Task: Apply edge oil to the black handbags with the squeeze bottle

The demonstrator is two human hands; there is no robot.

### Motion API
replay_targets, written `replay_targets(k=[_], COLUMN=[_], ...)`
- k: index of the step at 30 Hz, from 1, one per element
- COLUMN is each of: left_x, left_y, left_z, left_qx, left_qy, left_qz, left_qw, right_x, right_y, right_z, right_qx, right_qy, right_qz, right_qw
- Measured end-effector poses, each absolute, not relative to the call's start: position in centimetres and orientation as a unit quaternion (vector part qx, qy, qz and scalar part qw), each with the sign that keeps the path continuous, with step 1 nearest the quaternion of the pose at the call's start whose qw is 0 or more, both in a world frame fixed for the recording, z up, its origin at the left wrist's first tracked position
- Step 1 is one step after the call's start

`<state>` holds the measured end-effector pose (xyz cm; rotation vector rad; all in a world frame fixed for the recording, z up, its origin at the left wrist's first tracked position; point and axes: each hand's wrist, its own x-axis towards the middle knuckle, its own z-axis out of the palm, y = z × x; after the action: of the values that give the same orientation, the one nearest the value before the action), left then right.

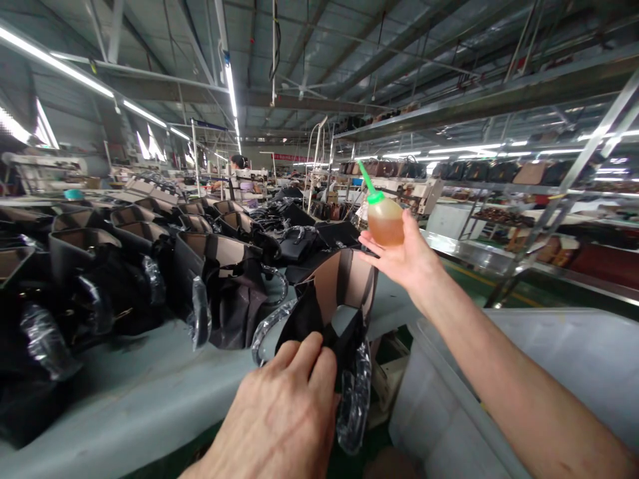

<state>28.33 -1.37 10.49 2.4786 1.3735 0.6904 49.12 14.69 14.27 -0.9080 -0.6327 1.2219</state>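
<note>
In the head view my right hand [407,256] is raised and holds a translucent squeeze bottle [385,223] with a green nozzle cap. Amber liquid fills much of the bottle, and its nozzle points up and to the left. My left hand [292,392] is closed on the near edge of a black handbag [344,286] with a beige lining. The fingertips are hidden in the dark fabric. This bag stands at the table's edge with its mouth upward, and its handles [355,399] are wrapped in clear plastic.
Many similar black bags [234,293] crowd the grey-green table [190,372] on the left. A large pale plastic bin [434,392] stands at the lower right. Metal racks [564,193] with more bags rise behind it. A person [242,169] is far back among the machines.
</note>
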Motion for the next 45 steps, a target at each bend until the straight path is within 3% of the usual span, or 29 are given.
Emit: replay_targets(k=[4, 10, 15, 22, 29, 34, 45], left_x=[31.2, 33.1, 33.0, 32.3, 30.9, 31.1, 29.3], left_y=[1.8, 5.6, 4.9, 4.8, 4.6, 5.3, 4.4], left_z=[11.6, 9.9, 6.5, 5.0, 6.2, 6.1, 5.3], left_qx=[0.85, 0.825, 0.776, 0.737, 0.799, 0.835, 0.786], left_qy=[0.404, 0.319, 0.401, 0.5, 0.352, 0.328, 0.37], left_qz=[0.304, 0.305, 0.39, 0.366, 0.355, 0.308, 0.314], left_qw=[0.15, 0.353, 0.29, 0.271, 0.336, 0.317, 0.382], right_x=[48.9, 49.0, 48.7, 48.0, 49.2, 47.3, 47.0], right_y=[14.6, 14.6, 14.4, 12.5, 11.9, 11.9, 13.3], right_z=[14.3, 13.8, 13.5, 14.0, 14.8, 15.4, 13.6], right_qx=[-0.404, -0.386, -0.375, -0.376, -0.408, -0.399, -0.38], right_qy=[-0.283, -0.301, -0.309, -0.362, -0.338, -0.335, -0.387], right_qz=[0.539, 0.535, 0.526, 0.526, 0.593, 0.632, 0.562], right_qw=[0.683, 0.688, 0.698, 0.671, 0.607, 0.573, 0.624])
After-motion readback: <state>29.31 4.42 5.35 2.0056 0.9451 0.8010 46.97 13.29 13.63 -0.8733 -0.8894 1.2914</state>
